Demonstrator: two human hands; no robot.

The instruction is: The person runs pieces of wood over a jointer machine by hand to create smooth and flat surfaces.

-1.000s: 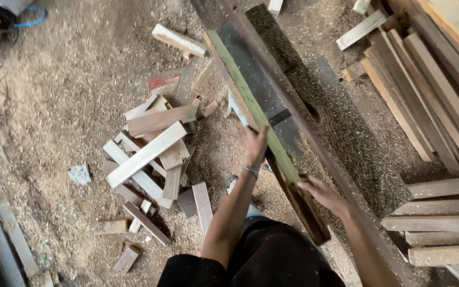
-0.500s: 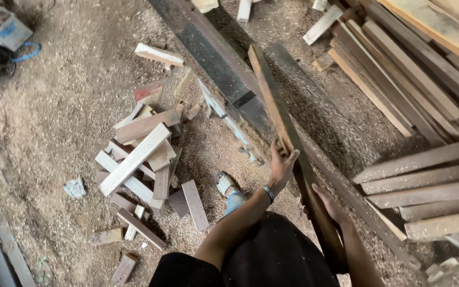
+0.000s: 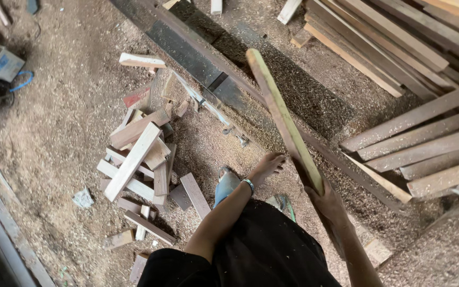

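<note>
Gripping the near end of a long plank, the right hand is closed around it; the plank angles up and away over the dark bench. The left hand is open, fingers spread, holding nothing, just beside the plank. A pile of offcuts lies on the sawdust floor to the left. Stacked boards lie to the right.

Floor: sawdust all over. Heap of short wood offcuts left of centre, long planks stacked at right, dark beam running diagonally from top centre, scrap of paper lower left.
</note>
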